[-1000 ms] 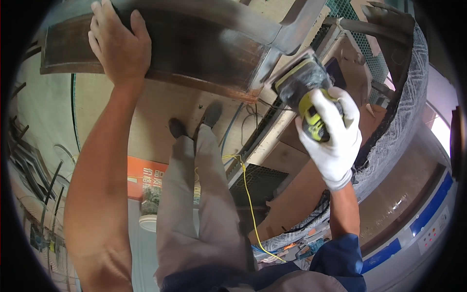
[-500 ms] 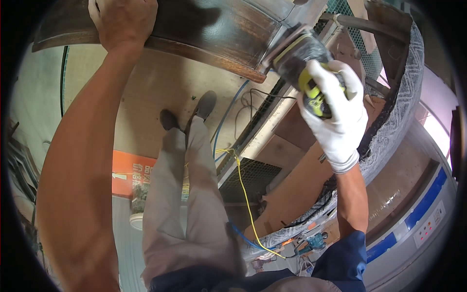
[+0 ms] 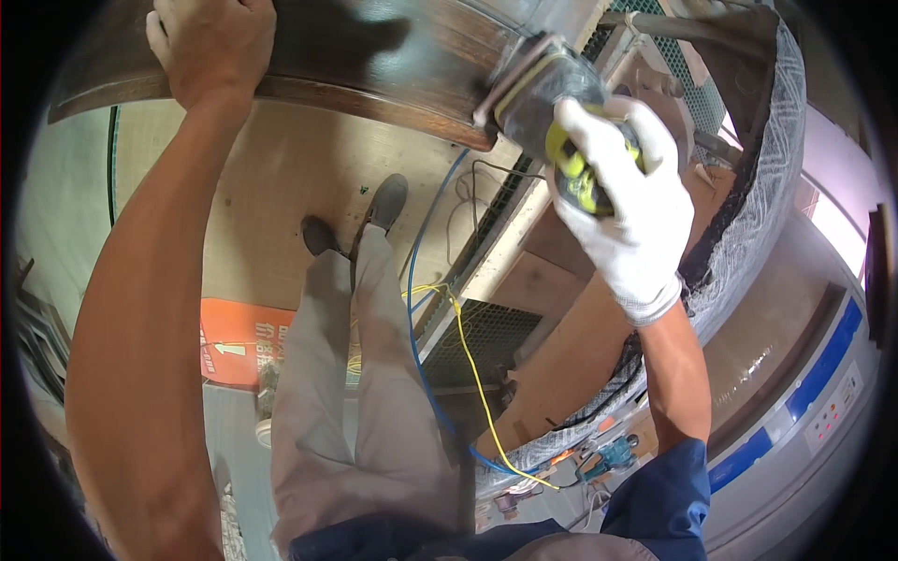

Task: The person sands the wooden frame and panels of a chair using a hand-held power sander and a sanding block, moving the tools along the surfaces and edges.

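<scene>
My right hand (image 3: 627, 196), in a white glove, is wrapped round a black and yellow-green power sander (image 3: 552, 103). The sander's flat pad is tilted, at the right end of a dark brown wooden panel (image 3: 374, 89) with a raised, curved edge; the exact contact is blurred. My bare left hand (image 3: 213, 42) lies over the panel's left part, thumb to the side and fingers curled. The top of the picture cuts its fingertips off, so what they grip, if anything, is hidden.
A curved frame with grey patterned padding (image 3: 748, 234) stands close by my right forearm. Blue hose (image 3: 412, 280) and yellow cord (image 3: 472, 360) trail past my legs. A teal power tool (image 3: 613, 455) lies low right, near a grey-blue machine (image 3: 795, 449). An orange sheet (image 3: 229, 332) lies at left.
The sander and my right hand have moved a little left and up along the panel's end. My left hand, the panel and the surroundings have shifted slightly left in the view.
</scene>
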Motion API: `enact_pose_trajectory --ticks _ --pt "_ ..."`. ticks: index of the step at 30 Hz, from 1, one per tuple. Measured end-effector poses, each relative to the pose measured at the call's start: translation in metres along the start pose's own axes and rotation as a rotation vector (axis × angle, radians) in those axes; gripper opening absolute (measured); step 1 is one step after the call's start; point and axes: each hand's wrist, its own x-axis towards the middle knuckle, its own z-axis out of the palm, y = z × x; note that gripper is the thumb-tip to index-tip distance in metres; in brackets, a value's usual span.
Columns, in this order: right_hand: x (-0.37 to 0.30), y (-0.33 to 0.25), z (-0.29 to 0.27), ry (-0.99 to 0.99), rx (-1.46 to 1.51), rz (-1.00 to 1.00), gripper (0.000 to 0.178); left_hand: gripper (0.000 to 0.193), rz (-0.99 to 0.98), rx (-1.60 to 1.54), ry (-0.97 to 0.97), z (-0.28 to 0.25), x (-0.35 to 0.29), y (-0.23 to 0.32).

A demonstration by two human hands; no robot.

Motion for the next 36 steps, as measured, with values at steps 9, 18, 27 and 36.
enact_pose_trajectory --ticks 9,18,27,36 --pt "-0.017 0.013 0.016 0.105 -0.015 -0.080 0.073 0.059 0.019 0.004 -0.039 -0.004 -0.001 -0.003" --pt "-0.047 0.040 0.034 0.177 0.128 -0.106 0.059 0.069 0.024 -0.124 -0.157 -0.005 0.015 -0.010" --pt "-0.058 0.062 0.069 0.393 0.269 -0.010 0.070 0.069 0.066 -0.058 -0.133 0.001 0.014 -0.017" --pt "-0.055 0.077 0.087 0.494 0.468 0.034 0.062 0.069 0.084 -0.055 -0.197 -0.001 0.015 -0.026"
